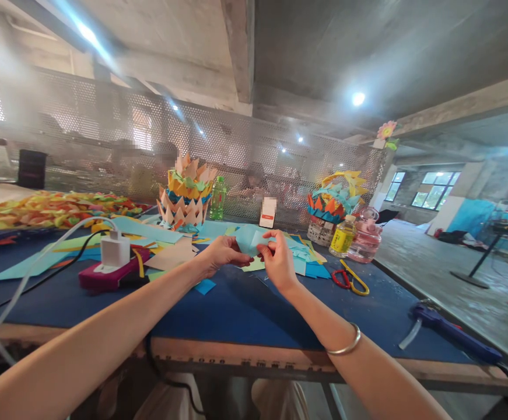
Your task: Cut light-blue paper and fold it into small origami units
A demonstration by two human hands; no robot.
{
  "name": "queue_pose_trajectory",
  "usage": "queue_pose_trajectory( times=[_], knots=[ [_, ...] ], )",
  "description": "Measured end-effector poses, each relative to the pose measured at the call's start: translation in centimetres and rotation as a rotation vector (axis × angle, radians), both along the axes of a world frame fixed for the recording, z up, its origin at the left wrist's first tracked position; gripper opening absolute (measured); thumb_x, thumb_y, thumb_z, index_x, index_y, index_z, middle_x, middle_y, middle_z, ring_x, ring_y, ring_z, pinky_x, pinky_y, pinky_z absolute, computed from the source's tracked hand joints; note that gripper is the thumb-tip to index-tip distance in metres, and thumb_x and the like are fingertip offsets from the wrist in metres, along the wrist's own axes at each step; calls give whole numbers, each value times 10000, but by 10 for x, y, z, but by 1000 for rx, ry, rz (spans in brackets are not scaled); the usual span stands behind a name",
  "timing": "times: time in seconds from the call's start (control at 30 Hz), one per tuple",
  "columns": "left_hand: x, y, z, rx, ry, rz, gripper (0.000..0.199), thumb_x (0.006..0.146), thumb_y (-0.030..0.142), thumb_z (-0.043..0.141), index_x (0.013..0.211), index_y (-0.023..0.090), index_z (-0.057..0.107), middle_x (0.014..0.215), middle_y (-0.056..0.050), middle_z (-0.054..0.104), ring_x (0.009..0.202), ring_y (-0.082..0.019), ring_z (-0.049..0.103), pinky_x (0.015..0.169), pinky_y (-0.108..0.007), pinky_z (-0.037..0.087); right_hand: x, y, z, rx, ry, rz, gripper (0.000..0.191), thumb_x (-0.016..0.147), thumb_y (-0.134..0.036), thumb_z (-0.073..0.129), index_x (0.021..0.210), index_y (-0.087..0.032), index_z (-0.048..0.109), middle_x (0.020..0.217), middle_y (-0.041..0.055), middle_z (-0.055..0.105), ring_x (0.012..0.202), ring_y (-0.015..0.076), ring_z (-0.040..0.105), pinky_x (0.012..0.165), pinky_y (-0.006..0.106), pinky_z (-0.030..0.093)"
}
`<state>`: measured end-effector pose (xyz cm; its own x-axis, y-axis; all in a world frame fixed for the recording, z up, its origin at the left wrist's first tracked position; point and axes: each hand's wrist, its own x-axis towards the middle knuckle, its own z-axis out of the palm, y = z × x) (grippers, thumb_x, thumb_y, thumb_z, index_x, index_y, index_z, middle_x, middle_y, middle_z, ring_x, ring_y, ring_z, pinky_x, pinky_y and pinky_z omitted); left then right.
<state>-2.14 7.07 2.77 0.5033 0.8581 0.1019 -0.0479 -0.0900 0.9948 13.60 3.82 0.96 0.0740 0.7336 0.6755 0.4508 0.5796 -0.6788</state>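
Between my two hands, above the middle of the blue table, is a small piece of light blue paper [245,238]. My left hand [224,254] pinches its left side between thumb and fingers. On the right side, my right hand [275,256] grips the paper with thumb and index finger, the other fingers curled. Part of the paper looks folded over, though the fingers hide its right edge. Beyond and around my hands lie cut sheets and strips of coloured paper [300,251], blue, green, yellow and pinkish.
Scissors [350,279] and a glue gun [455,332] lie to the right. Folded-paper crowns [188,192] and a paper-topped basket [322,227] stand behind, near bottles [364,239]. At left are a purple power strip [105,279] with a charger, cables, and a heap of paper pieces [56,209].
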Motion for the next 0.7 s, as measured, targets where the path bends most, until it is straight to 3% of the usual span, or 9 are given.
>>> queue_pose_trajectory(
  times=[0.1, 0.3, 0.53, 0.7],
  knots=[
    [-1, 1, -1, 15, -14, -12, 355, 477, 183, 775, 794, 103, 635, 673, -50, 691, 633, -154, 635, 675, -291, 500, -1, -1, 1, -14, 36, 6, 248, 781, -277, 520, 988, -214, 398, 520, -68, 515, 498, 139, 539, 551, 260, 414],
    [-1, -2, 0, 85, 0, -22, 403, 504, 139, 727, 877, 131, 577, 663, -22, 682, 604, -146, 630, 636, -276, 498, -7, -4, 1, -175, 180, 109, 677, 598, -321, 712, 1143, -208, 328, 618, -60, 552, 509, 128, 527, 529, 256, 443],
    [4, -1, -5, 113, 36, -52, 349, 513, 146, 715, 835, 146, 581, 631, -16, 683, 630, -165, 638, 629, -278, 495, -5, 2, -2, -143, 188, 50, 598, 564, -288, 709, 1083, -189, 429, 719, -19, 565, 575, 130, 526, 558, 263, 460],
    [5, -1, -7, 117, 188, -1, 163, 561, 261, 703, 616, 130, 623, 604, -40, 670, 559, -149, 603, 585, -271, 479, -1, 4, -2, -105, 184, 23, 527, 595, -308, 679, 1053, -191, 447, 717, -14, 564, 590, 137, 533, 558, 263, 458]
  ],
)
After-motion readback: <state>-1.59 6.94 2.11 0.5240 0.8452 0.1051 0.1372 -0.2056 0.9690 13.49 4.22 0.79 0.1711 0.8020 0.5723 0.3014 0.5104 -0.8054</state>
